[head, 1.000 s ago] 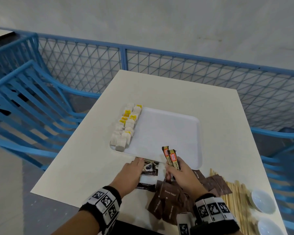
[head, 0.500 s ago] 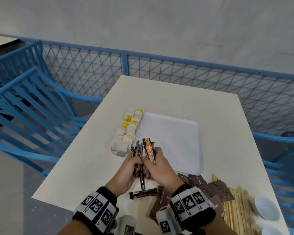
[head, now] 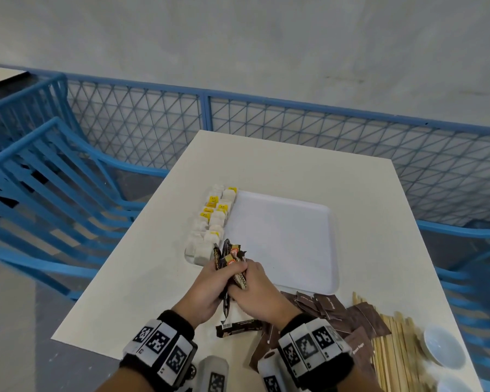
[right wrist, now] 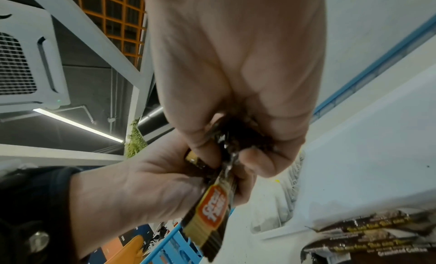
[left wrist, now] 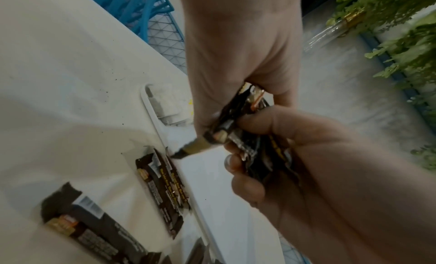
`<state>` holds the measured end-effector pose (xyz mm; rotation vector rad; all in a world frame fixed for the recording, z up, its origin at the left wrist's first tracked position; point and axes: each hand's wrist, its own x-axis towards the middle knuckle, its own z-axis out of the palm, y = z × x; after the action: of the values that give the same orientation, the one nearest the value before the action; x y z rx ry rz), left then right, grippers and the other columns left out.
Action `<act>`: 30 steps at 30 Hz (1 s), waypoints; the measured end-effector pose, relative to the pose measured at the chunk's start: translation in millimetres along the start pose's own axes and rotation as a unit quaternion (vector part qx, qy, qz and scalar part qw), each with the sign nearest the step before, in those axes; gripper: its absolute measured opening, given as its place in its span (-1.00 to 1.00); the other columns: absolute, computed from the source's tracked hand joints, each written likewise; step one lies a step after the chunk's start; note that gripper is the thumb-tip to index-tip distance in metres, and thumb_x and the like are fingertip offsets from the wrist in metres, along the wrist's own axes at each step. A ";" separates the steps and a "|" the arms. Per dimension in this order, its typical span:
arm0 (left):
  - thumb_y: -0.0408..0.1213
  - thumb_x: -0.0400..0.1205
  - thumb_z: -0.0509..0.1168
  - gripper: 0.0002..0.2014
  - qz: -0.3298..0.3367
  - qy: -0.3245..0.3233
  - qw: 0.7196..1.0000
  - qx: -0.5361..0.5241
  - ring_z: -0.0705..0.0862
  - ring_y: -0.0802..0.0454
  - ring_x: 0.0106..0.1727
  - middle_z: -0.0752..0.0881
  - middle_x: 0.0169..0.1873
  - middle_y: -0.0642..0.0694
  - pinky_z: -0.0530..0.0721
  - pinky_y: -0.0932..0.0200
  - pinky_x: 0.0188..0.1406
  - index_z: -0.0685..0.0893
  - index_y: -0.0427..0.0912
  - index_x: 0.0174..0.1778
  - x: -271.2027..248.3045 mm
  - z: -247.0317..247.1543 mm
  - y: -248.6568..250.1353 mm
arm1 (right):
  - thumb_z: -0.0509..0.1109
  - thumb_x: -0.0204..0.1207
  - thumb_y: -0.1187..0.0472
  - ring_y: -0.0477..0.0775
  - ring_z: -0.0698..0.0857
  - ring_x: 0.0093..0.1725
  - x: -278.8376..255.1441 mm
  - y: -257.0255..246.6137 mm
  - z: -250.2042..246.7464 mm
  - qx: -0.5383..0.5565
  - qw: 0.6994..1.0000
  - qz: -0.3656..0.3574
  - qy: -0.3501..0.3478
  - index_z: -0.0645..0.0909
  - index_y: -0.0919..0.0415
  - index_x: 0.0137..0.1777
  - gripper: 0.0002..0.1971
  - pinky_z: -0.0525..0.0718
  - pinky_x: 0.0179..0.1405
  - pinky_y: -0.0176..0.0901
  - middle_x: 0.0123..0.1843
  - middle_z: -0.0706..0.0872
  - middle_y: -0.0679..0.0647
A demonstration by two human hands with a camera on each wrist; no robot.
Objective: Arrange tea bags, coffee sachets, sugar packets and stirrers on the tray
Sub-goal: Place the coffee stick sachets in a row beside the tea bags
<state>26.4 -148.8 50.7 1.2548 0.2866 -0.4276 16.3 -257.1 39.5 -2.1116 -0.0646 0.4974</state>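
Both hands meet over the tray's near-left corner and grip one bundle of dark coffee sachets (head: 230,260) together. My left hand (head: 210,281) wraps its fingers round the bundle from the left, and my right hand (head: 252,280) pinches it from the right. The sachet ends fan out above the fingers, and one hangs below. In the left wrist view the bundle (left wrist: 232,131) sits between both hands. An orange-labelled sachet (right wrist: 211,212) shows in the right wrist view. Tea bags (head: 211,222) line the left edge of the white tray (head: 283,236). One coffee sachet (head: 239,328) lies loose on the table.
Brown sugar packets (head: 337,309) are piled at the near right, beside wooden stirrers (head: 393,352) and two small white bowls (head: 443,349). Blue chairs (head: 40,188) and a blue mesh railing (head: 294,131) surround the white table (head: 294,171).
My left hand lifted sachets off the table and my right hand carried its sachets leftward. The two hands joined into one bundle and have stayed together since.
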 end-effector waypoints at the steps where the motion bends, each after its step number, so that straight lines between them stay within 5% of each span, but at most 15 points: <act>1: -0.48 0.59 0.29 -0.90 -0.005 0.004 1.000 0.001 0.77 -0.02 -0.16 0.76 -0.18 -0.23 0.71 0.20 -0.27 0.69 -0.32 -0.03 1.4 0.2 0.8 | 0.29 0.50 0.19 0.02 0.44 0.29 -0.8 0.7 -0.5 0.002 1.000 0.006 -0.006 0.27 0.21 0.41 -0.51 0.45 0.21 -0.21 0.25 0.38 0.13; 5: -0.48 0.58 0.26 -0.90 -0.018 0.037 0.999 -0.013 0.75 -0.01 -0.33 0.71 -0.31 -0.21 0.68 0.20 -0.45 0.66 -0.30 -0.05 7.4 1.0 5.9 | 0.41 0.44 0.19 -0.08 0.39 0.32 -1.8 -0.9 -2.2 0.061 0.997 -0.036 0.003 0.23 0.07 0.48 -0.37 0.46 0.13 -0.43 0.23 0.40 0.08; 7: -0.48 0.59 0.25 -0.91 -0.009 0.055 0.998 -0.038 0.75 -0.03 -0.35 0.72 -0.34 -0.19 0.70 0.14 -0.42 0.66 -0.28 -0.10 12.8 0.0 9.5 | 0.43 0.47 0.05 -0.18 0.36 0.38 1.6 0.6 -1.6 0.113 0.993 -0.034 0.016 0.15 0.03 0.56 -0.28 0.41 0.32 -0.38 0.34 0.37 -0.02; 9: -0.47 0.60 0.25 -0.89 0.014 0.069 0.995 -0.067 0.76 -0.06 -0.28 0.76 -0.31 -0.17 0.72 0.10 -0.32 0.67 -0.28 -0.06 18.2 -1.5 15.1 | 0.38 0.51 -0.06 -0.21 0.37 0.34 3.4 -0.3 -3.0 0.178 0.984 -0.002 0.024 0.04 0.05 0.62 -0.22 0.39 0.27 -0.37 0.36 0.32 -0.07; 12: -0.48 0.62 0.24 -0.85 0.083 0.065 0.993 -0.058 0.76 -0.01 -0.20 0.78 -0.23 -0.13 0.72 0.18 -0.27 0.67 -0.28 0.02 24.5 -2.8 25.1 | 0.36 0.38 -0.33 0.00 0.66 0.18 9.4 -0.3 -1.6 0.301 0.952 0.063 0.000 0.16 0.01 0.58 -0.15 0.67 0.12 -0.19 0.27 0.57 0.02; 14: -0.48 0.62 0.24 -0.84 0.119 0.059 0.991 -0.025 0.75 -0.01 -0.19 0.77 -0.21 -0.12 0.70 0.22 -0.29 0.64 -0.28 0.08 27.3 -2.3 30.2 | 0.32 0.29 -0.43 0.13 0.72 0.08 17.3 -5.0 -0.3 0.403 0.908 0.103 -0.040 0.34 0.05 0.47 -0.16 0.68 0.16 -0.01 0.18 0.61 0.09; 18: -0.45 0.62 0.25 -0.81 0.125 0.061 0.990 -0.014 0.72 -0.06 -0.14 0.72 -0.17 -0.15 0.68 0.14 -0.26 0.58 -0.24 0.14 37.4 -5.0 34.2 | 0.13 0.58 -0.22 0.16 0.69 0.19 35.6 -17.2 -8.7 0.501 0.858 0.109 -0.025 0.48 0.16 0.38 -0.45 0.69 0.15 -0.03 0.32 0.64 0.24; 22: -0.45 0.62 0.27 -0.74 0.115 0.054 0.992 -0.007 0.75 -0.02 0.04 0.77 0.00 -0.10 0.71 -0.08 0.02 0.55 -0.12 0.19 49.0 -8.5 38.7 | 0.14 0.68 0.06 0.02 0.70 0.17 51.4 -27.9 -16.9 0.547 0.829 0.115 0.029 0.32 0.24 0.40 -0.62 0.71 0.11 -0.03 0.27 0.64 0.19; 26: -0.49 0.57 0.34 -0.65 0.150 0.057 0.986 0.035 0.75 0.15 0.05 0.78 0.01 -0.03 0.69 0.17 0.08 0.53 -0.17 0.26 62.0 -13.2 41.8 | 0.02 0.72 0.02 -0.05 0.67 0.23 60.5 -42.2 -14.0 0.537 0.834 0.131 0.003 0.59 0.13 0.21 -0.65 0.69 0.12 -0.18 0.21 0.72 0.06; 30: -0.48 0.53 0.40 -0.71 0.139 0.039 0.988 0.057 0.77 0.08 0.01 0.81 -0.09 -0.01 0.68 0.17 0.02 0.61 -0.15 0.13 74.9 -23.9 43.5 | -0.04 0.73 0.01 -0.10 0.67 0.18 66.0 -55.3 -8.1 0.550 0.825 0.128 -0.007 0.53 0.10 0.30 -0.62 0.74 -0.03 -0.25 0.18 0.70 0.00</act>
<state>113.5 -126.7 48.2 1.4022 0.1521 -0.1570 87.8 -217.0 67.0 -0.9644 0.4166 0.5244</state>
